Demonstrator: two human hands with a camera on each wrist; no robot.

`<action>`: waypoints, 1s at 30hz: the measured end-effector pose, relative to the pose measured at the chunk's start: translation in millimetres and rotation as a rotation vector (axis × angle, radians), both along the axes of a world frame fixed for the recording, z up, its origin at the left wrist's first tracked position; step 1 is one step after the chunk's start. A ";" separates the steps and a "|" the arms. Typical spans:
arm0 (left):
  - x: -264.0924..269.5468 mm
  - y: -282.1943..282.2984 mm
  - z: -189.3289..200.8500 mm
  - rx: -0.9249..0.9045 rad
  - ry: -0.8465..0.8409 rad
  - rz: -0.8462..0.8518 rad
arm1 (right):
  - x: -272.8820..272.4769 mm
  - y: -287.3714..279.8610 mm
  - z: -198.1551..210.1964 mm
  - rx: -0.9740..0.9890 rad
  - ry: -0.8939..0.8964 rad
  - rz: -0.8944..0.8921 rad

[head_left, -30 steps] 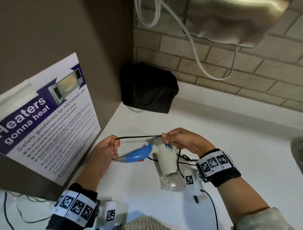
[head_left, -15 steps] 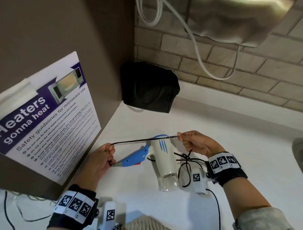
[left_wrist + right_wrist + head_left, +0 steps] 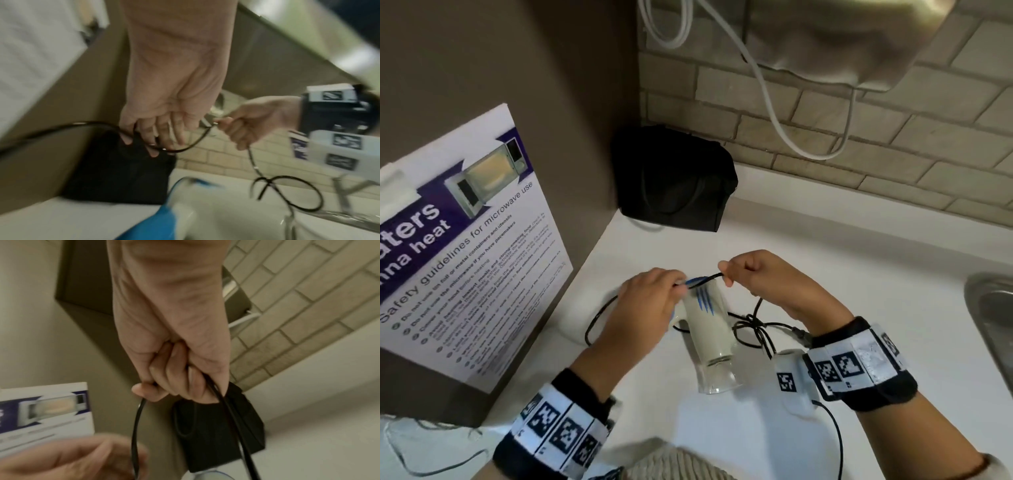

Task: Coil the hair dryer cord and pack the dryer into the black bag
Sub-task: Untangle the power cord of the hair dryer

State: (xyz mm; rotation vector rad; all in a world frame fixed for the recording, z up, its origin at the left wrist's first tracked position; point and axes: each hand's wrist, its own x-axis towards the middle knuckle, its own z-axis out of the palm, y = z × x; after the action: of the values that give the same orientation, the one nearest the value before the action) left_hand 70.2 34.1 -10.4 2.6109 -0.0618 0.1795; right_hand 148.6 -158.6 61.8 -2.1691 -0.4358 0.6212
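Note:
A white hair dryer (image 3: 709,329) with a blue handle lies on the white counter, nozzle toward me. Its black cord (image 3: 599,315) loops out to the left and lies tangled to the right of the barrel. My left hand (image 3: 650,301) grips the cord above the dryer, fingers curled round it (image 3: 160,129). My right hand (image 3: 750,274) pinches the same cord (image 3: 135,426) a short way to the right, fist closed (image 3: 180,369). The two hands are almost touching. The black bag (image 3: 674,181) stands in the back corner, beyond both hands, and looks closed.
A brown cabinet side carrying a microwave safety poster (image 3: 465,257) walls off the left. A steel sink (image 3: 993,325) lies at the right edge. On the brick wall hang a white cable (image 3: 774,113) and a metal dispenser (image 3: 859,41).
My left hand has moved right to meet the right hand above the dryer, so the stretched cord now hangs as a loop at the left. The blue handle is now hidden under the left hand.

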 end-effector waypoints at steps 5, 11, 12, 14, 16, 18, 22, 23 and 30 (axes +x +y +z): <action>6.1 -42.3 49.8 -0.664 0.130 -0.089 | -8.7 6.4 17.9 0.038 -0.110 0.125; 12.3 -28.9 66.5 -0.981 0.123 -0.071 | -7.7 -8.0 27.9 0.281 -0.069 0.138; 12.7 -26.2 66.9 -1.027 0.111 -0.051 | -8.0 -8.8 26.6 0.310 -0.064 0.127; 11.6 -19.6 68.8 -1.117 0.088 -0.005 | -5.5 -10.8 22.8 0.331 -0.074 0.103; 8.8 -9.5 71.2 -1.195 0.066 0.023 | -2.3 -14.3 19.2 0.333 -0.081 0.086; 6.8 2.9 70.7 -1.232 0.040 0.037 | 0.2 -17.8 15.9 0.331 -0.067 0.078; 1.8 17.5 66.3 -1.233 0.018 0.072 | 5.5 -20.3 7.3 0.305 -0.044 0.091; 0.8 19.3 64.3 -1.236 0.019 0.087 | 6.8 -20.6 4.9 0.302 -0.039 0.094; -14.4 34.0 48.7 -1.285 0.051 0.218 | 17.6 -26.0 -9.3 0.227 -0.058 0.079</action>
State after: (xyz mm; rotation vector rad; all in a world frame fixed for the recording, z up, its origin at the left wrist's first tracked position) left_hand 55.9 68.1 38.3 1.3301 0.2716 0.1508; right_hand 166.3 -184.6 52.6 -1.9646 -0.5961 0.5262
